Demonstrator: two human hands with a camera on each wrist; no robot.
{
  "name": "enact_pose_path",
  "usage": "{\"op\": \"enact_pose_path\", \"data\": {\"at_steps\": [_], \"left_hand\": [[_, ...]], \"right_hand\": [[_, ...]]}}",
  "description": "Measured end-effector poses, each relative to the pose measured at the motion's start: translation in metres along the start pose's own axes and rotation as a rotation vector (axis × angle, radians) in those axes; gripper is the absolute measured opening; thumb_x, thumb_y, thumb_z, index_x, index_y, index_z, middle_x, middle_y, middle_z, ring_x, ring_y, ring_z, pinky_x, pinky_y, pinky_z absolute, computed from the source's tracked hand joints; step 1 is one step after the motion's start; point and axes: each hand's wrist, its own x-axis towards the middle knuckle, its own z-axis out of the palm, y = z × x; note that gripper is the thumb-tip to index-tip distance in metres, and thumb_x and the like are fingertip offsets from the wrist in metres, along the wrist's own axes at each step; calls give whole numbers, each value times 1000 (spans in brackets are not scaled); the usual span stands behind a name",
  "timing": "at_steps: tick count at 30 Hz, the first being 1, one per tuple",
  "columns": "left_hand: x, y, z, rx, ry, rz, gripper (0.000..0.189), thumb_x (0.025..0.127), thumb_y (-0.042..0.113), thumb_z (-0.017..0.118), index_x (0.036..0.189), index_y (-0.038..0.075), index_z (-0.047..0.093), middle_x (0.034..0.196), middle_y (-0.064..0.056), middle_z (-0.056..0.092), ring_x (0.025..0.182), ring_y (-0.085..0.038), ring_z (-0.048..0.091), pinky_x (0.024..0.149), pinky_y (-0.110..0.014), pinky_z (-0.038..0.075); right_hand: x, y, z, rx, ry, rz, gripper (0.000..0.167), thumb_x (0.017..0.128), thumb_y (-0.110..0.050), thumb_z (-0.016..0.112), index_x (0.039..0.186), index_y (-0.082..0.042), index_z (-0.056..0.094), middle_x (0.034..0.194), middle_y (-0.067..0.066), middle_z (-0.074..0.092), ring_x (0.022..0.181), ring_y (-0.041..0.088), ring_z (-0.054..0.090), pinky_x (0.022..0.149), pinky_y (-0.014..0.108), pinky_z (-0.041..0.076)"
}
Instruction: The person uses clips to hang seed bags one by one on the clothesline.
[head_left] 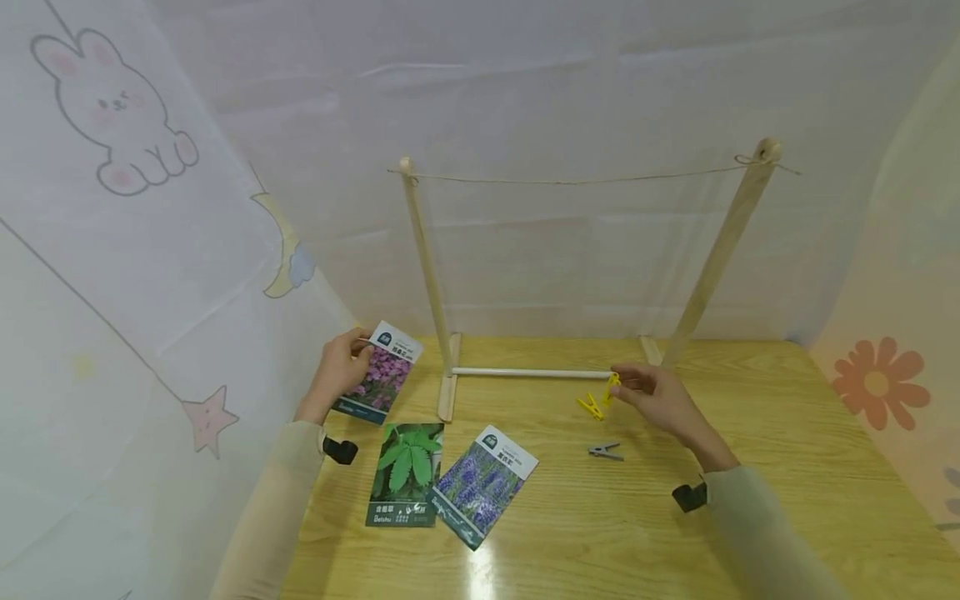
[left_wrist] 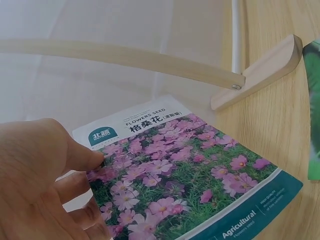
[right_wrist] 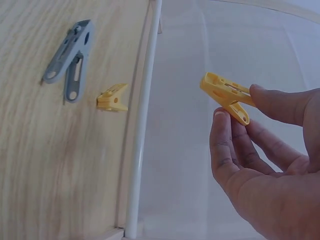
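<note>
My left hand [head_left: 342, 367] pinches a seed packet with pink flowers [left_wrist: 165, 175] by its side edge, thumb on the printed front. The packet is tilted, left of the wooden stand's left foot. Between thumb and fingertips of my right hand [head_left: 660, 400], a yellow clothespin [right_wrist: 227, 92] is held by its handles, near the right end of the white rod [head_left: 532, 372]. A second yellow clothespin [head_left: 590, 407] and a grey clothespin [head_left: 606, 451] lie on the table. Closer to me lie a green-leaf seed packet [head_left: 405, 471] and a purple-flower seed packet [head_left: 483, 487], their edges overlapping.
Two wooden posts [head_left: 426, 258] rise from the stand's feet. A thin string [head_left: 555, 182] runs between their tops, sagging slightly. Behind the wooden table [head_left: 600, 533] hangs a pale curtain [head_left: 525, 100], and a curtain with a printed rabbit [head_left: 112, 117] closes off the left.
</note>
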Motion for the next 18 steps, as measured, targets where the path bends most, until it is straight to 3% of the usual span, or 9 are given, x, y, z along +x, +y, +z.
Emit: {"op": "enact_pose_path", "data": {"at_steps": [6,10,15,18], "left_hand": [[0,7,0,-6,8,5,32,108,8,59,138,0,66,120,-23,77,101,-36,73,75,-40,54],[0,11,-1,-5,3,6,34,109,10,58,141,2,64,123,-23,77,103,-37,72,75,-43,55],[0,16,-2,-12,-10,3,35,110,13,55,144,3,62,131,-25,72,116,-43,69,91,-58,58],[1,19,-3,-31,-5,-1,35,111,14,54,144,4,62,133,-25,71,117,-43,69,92,-60,58]], "right_hand": [[4,-7,-4,-12,-10,-14,47,107,-24,69,148,-2,61,138,25,67,122,44,68,92,43,63],[7,-13,-6,-11,-15,-32,47,107,-26,69,148,-4,61,142,24,65,125,45,67,96,52,61],[11,-22,-8,-7,-30,-64,47,107,-25,69,149,-5,60,146,24,63,126,43,67,97,49,61],[12,-30,-11,2,-40,-81,48,107,-22,69,150,-3,59,146,26,62,127,44,66,97,46,61]]}}
